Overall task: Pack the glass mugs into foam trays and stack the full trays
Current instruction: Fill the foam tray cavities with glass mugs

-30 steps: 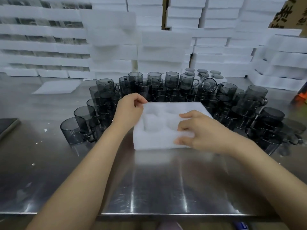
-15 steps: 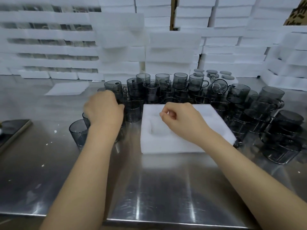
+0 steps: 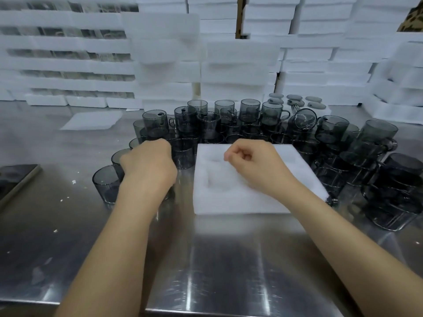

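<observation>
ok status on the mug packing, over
left hand down among the mugs, grip hidden. right hand curled, empty, over the foam tray. visible pockets bare. more mugs crowd its far and right edges.

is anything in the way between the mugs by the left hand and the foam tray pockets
Mostly the right hand: it sits curled over the middle of the foam tray, hiding some pockets. The near left pocket shows empty. One mug stands between the left hand and the tray's edge, likely passable by lifting.
</observation>
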`<state>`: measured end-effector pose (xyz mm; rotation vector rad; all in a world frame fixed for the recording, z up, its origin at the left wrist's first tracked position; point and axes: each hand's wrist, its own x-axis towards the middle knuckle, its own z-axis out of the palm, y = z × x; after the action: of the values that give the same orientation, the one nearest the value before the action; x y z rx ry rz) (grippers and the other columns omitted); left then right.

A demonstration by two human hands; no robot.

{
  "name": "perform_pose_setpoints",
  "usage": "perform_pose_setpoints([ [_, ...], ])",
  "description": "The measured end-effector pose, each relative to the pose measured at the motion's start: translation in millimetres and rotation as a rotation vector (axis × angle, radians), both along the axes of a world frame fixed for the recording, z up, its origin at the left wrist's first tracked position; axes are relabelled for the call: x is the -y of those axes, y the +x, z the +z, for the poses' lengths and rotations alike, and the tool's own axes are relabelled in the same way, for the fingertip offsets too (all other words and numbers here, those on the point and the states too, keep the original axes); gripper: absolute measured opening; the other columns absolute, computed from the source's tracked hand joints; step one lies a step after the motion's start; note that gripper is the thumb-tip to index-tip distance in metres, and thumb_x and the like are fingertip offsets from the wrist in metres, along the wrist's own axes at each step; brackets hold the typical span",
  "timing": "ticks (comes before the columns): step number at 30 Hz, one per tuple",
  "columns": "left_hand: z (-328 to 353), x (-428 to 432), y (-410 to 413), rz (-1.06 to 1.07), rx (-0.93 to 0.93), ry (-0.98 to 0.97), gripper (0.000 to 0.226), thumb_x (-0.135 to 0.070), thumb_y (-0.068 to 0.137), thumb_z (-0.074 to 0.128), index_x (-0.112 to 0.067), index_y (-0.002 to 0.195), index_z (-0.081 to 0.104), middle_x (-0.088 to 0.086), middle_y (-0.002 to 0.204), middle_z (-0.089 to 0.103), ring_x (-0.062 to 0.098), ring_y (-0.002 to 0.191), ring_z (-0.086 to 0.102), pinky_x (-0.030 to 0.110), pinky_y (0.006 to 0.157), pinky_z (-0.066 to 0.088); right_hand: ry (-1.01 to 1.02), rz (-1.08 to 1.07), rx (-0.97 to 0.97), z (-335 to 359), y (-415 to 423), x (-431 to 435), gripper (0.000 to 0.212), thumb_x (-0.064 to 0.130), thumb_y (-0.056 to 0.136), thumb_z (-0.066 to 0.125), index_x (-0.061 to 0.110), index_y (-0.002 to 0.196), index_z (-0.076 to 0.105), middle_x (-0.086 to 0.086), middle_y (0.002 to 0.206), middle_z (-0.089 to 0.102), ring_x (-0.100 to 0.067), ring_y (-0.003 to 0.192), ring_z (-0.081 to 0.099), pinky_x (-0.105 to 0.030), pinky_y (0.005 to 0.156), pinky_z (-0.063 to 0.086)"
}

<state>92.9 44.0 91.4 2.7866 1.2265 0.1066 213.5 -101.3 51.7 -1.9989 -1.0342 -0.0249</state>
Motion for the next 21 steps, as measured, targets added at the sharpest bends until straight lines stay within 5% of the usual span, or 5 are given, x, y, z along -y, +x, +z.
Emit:
perform_pose_setpoints([
  [6,-5.8,12.5,2.3,-0.133,0.406,0.108,0.03,-0.006,0.079,0.063,-0.023,0.066,0.042,0.004,0.085,0.062,0.033,0.085,0.058,0.032,0.063,0.033,0.344,-0.029,-0.404,8.7,10.6,7.3,0.021,0.01,0.089,0.054,0.016,0.072,0.066,0.006,0.05,0.055,-0.006,0.048,0.047,-0.013,0.049,0.038],
  [11,-14.2,21.0,17.1,-0.368,0.78,0.163,0.028,-0.003,0.069,0.057,-0.019,0.061,0.035,-0.007,0.065,0.057,0.019,0.067,0.054,0.027,0.05,0.027,0.436,-0.03,-0.52,7.9,16.4,7.3,0.017,0.0,0.089,0.053,0.012,0.088,0.066,0.0,0.066,0.062,-0.009,0.054,0.051,-0.023,0.064,0.049],
  [16,-19.4,25.2,34.3,-0.675,0.84,0.386,0.044,0.006,0.053,0.075,-0.022,0.055,0.042,-0.005,0.055,0.046,0.019,0.057,0.046,0.024,0.045,0.029,0.443,0.037,-0.555,6.8,16.8,10.7,0.03,-0.008,0.083,0.056,0.014,0.101,0.064,-0.01,0.096,0.065,-0.017,0.082,0.065,-0.03,0.081,0.056],
  [21,-36.7,11.7,46.2,-0.865,0.944,0.475,0.036,0.014,0.056,0.074,-0.016,0.054,0.053,-0.004,0.059,0.061,0.021,0.062,0.057,0.037,0.049,0.045,0.397,0.105,-0.483,4.3,15.6,10.0,0.032,0.007,0.087,0.061,0.023,0.115,0.06,-0.005,0.121,0.057,-0.007,0.102,0.063,-0.034,0.087,0.055],
])
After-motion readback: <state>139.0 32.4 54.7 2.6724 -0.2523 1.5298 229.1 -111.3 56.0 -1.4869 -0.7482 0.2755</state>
